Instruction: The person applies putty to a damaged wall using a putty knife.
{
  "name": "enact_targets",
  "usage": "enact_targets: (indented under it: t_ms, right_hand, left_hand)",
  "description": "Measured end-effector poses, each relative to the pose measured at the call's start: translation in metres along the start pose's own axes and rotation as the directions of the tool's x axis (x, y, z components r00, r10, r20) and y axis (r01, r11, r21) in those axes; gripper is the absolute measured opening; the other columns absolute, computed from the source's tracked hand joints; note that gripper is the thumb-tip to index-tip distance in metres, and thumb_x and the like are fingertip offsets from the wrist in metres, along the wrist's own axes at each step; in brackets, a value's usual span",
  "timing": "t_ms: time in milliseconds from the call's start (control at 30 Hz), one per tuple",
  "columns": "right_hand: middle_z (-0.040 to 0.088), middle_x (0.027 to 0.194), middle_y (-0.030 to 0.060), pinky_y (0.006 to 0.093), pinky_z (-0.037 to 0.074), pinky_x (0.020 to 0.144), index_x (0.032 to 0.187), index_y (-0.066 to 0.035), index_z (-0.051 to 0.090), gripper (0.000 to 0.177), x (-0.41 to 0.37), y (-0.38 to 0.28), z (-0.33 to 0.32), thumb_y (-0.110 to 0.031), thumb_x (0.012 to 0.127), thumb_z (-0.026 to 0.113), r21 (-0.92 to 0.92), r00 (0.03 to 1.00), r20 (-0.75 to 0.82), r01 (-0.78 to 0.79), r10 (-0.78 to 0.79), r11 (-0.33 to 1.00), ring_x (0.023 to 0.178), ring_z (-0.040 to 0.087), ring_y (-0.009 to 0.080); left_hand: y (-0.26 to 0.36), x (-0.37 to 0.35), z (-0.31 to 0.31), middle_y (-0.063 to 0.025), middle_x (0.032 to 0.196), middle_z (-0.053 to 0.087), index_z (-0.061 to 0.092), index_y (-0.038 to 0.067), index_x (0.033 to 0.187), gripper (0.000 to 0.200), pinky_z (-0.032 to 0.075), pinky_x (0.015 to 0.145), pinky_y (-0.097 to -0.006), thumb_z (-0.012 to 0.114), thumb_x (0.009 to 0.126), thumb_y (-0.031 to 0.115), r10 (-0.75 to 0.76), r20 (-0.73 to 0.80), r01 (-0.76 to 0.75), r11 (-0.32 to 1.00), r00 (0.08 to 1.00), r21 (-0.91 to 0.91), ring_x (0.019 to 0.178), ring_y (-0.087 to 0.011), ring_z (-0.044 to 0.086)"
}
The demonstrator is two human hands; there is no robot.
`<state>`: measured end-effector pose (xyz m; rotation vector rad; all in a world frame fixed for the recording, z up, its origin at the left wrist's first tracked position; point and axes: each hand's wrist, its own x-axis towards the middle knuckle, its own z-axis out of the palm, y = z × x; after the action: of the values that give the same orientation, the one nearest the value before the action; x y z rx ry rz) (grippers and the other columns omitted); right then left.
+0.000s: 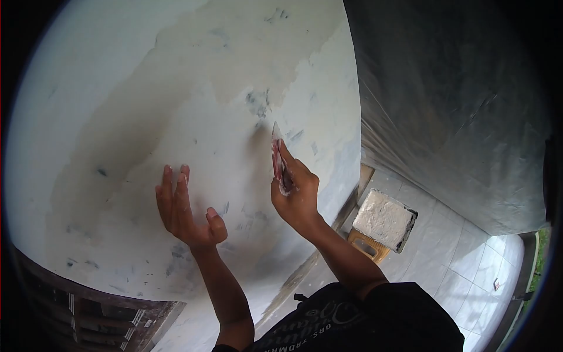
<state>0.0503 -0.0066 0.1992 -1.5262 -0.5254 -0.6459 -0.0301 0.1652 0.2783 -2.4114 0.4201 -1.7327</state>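
My right hand (pixel 299 190) is wrapped round the reddish, white-smeared handle of a putty knife (pixel 277 152). The blade points up the wall, its tip just below a dark, chipped patch. To the left, my left hand (pixel 186 211) is held up before the wall with fingers stretched and thumb apart, holding nothing. White filler marks its fingertips. Both hands are in front of a pale wall (pixel 223 138) with beige-grey areas and scattered dark scuffs.
A tray of white putty (pixel 384 220) rests on a yellow plastic stool (pixel 368 245) at the right, over a tiled floor (pixel 437 258). Grey plastic sheeting (pixel 451 117) hangs along the right side. A dark wooden frame (pixel 94 311) with bars is at lower left.
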Motion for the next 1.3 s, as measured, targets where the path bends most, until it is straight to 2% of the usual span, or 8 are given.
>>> enact_targets:
  t_ms: [400, 500, 633, 733, 933, 1033, 1167, 1300]
  right_hand:
    - [0.063, 0.079, 0.0177, 0.0306, 0.050, 0.062, 0.142, 0.005, 0.045, 0.069, 0.059, 0.012, 0.020, 0.008, 0.075, 0.062, -0.096, 0.987, -0.159, -0.035, 0.019, 0.995, 0.063, 0.060, 0.0214]
    - [0.061, 0.078, 0.0191, 0.0385, 0.050, 0.063, 0.138, 0.007, 0.048, 0.066, 0.070, 0.006, 0.042, 0.008, 0.074, 0.062, -0.216, 0.985, -0.163, 0.024, -0.060, 0.976, 0.070, 0.059, 0.0329]
    - [0.060, 0.079, 0.0182, 0.0402, 0.051, 0.064, 0.137, 0.005, 0.050, 0.070, -0.007, -0.019, 0.042, 0.008, 0.069, 0.066, -0.074, 0.983, 0.047, 0.183, -0.180, 0.980, 0.073, 0.059, 0.0326]
    - [0.062, 0.080, 0.0171, 0.0412, 0.054, 0.073, 0.141, 0.006, 0.045, 0.078, -0.033, -0.016, 0.028, 0.009, 0.065, 0.065, 0.016, 0.992, 0.077, 0.098, -0.099, 0.995, 0.078, 0.060, 0.0347]
    - [0.060, 0.081, 0.0212, 0.0417, 0.048, 0.063, 0.138, 0.009, 0.046, 0.069, 0.065, 0.006, 0.019, 0.007, 0.072, 0.064, -0.038, 0.976, -0.218, -0.010, 0.002, 0.999, 0.072, 0.058, 0.0333]
    - [0.061, 0.078, 0.0203, 0.0405, 0.050, 0.063, 0.134, 0.007, 0.052, 0.063, 0.077, 0.005, 0.036, 0.005, 0.073, 0.065, -0.231, 0.980, -0.177, 0.053, -0.095, 0.971, 0.066, 0.058, 0.0327]
    - [0.062, 0.082, 0.0161, 0.0413, 0.053, 0.067, 0.138, 0.005, 0.048, 0.074, 0.004, -0.022, 0.032, 0.007, 0.066, 0.065, -0.066, 0.980, 0.054, 0.195, -0.191, 0.979, 0.080, 0.060, 0.0330]
    - [0.061, 0.081, 0.0175, 0.0391, 0.051, 0.065, 0.139, 0.005, 0.047, 0.075, -0.002, -0.013, 0.017, 0.008, 0.067, 0.065, -0.039, 0.995, -0.006, 0.095, -0.095, 0.995, 0.075, 0.059, 0.0306]
  left_hand:
    - [0.002, 0.001, -0.002, -0.0195, 0.123, 0.067, 0.050, 0.001, 0.139, 0.060, 0.026, 0.114, -0.0530, 0.043, 0.085, 0.027, 0.000, 0.007, 0.000, 1.000, 1.000, -0.030, 0.132, -0.0381, 0.051]
    - [0.002, 0.003, -0.003, -0.0196, 0.123, 0.067, 0.050, 0.000, 0.139, 0.060, 0.026, 0.115, -0.0530, 0.043, 0.086, 0.028, -0.001, 0.008, 0.001, 1.000, 1.000, -0.028, 0.132, -0.0383, 0.052]
    - [0.001, 0.001, -0.002, -0.0199, 0.123, 0.067, 0.050, 0.000, 0.139, 0.059, 0.026, 0.115, -0.0533, 0.042, 0.088, 0.028, 0.002, 0.000, -0.002, 0.999, 1.000, -0.036, 0.131, -0.0395, 0.052]
    - [0.001, 0.001, -0.002, -0.0209, 0.123, 0.067, 0.049, 0.000, 0.139, 0.059, 0.025, 0.115, -0.0535, 0.042, 0.088, 0.028, 0.006, -0.004, -0.006, 0.999, 1.000, -0.045, 0.131, -0.0402, 0.052]
    - [0.001, 0.001, -0.002, -0.0221, 0.123, 0.066, 0.048, -0.001, 0.140, 0.059, 0.024, 0.116, -0.0532, 0.042, 0.088, 0.028, 0.011, 0.003, -0.010, 0.999, 1.000, -0.051, 0.130, -0.0402, 0.052]
    - [0.002, 0.002, -0.002, -0.0222, 0.123, 0.066, 0.048, -0.001, 0.140, 0.059, 0.024, 0.116, -0.0528, 0.042, 0.089, 0.028, 0.010, 0.000, -0.010, 0.998, 1.000, -0.055, 0.130, -0.0402, 0.053]
    - [0.001, 0.002, -0.001, -0.0225, 0.123, 0.066, 0.048, -0.001, 0.140, 0.059, 0.024, 0.116, -0.0526, 0.042, 0.089, 0.029, 0.016, -0.007, -0.016, 0.999, 1.000, -0.035, 0.130, -0.0398, 0.053]
    - [0.001, 0.001, -0.002, -0.0223, 0.124, 0.066, 0.048, -0.001, 0.140, 0.059, 0.024, 0.116, -0.0525, 0.041, 0.090, 0.029, 0.007, 0.011, -0.007, 1.000, 1.000, -0.027, 0.130, -0.0396, 0.053]
